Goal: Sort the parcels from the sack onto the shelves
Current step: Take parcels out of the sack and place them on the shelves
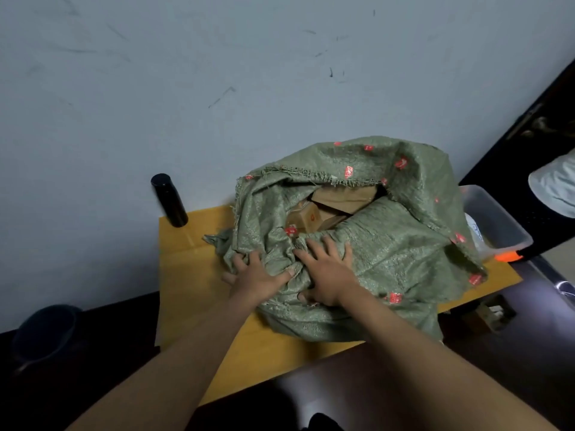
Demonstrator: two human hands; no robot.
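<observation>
- Sack (389, 244) of green woven cloth with red marks sits on the yellow tabletop (193, 275), against the wall, its mouth gaping upward and away from the person.
- Parcels (336, 206), brown cardboard boxes, show inside that mouth, just beyond the near lip of cloth; the largest lies with its long side running left to right, and a smaller box with a red mark sits at its left.
- Left hand (258, 275) lies on the bunched cloth at the sack's near left, fingers curled into the folds and gripping them.
- Right hand (326, 275) presses flat on the cloth just beside it, fingers spread and pointing toward the opening, holding nothing.
- Hands sit close together, almost touching, both on the near lip and neither yet on a parcel.
- Parcels lie straight ahead of the fingertips, over the fold; the right hand is the nearer, its fingers ending just short of the small box, so by my judgement it has the shorter reach in.
- Shelves are not in view, so I cannot tell which way a lifted parcel must travel.
- Black flask (169, 200) stands at the tabletop's far left corner, well apart from the sack; a clear plastic bin (497, 222) sits to the sack's right.
</observation>
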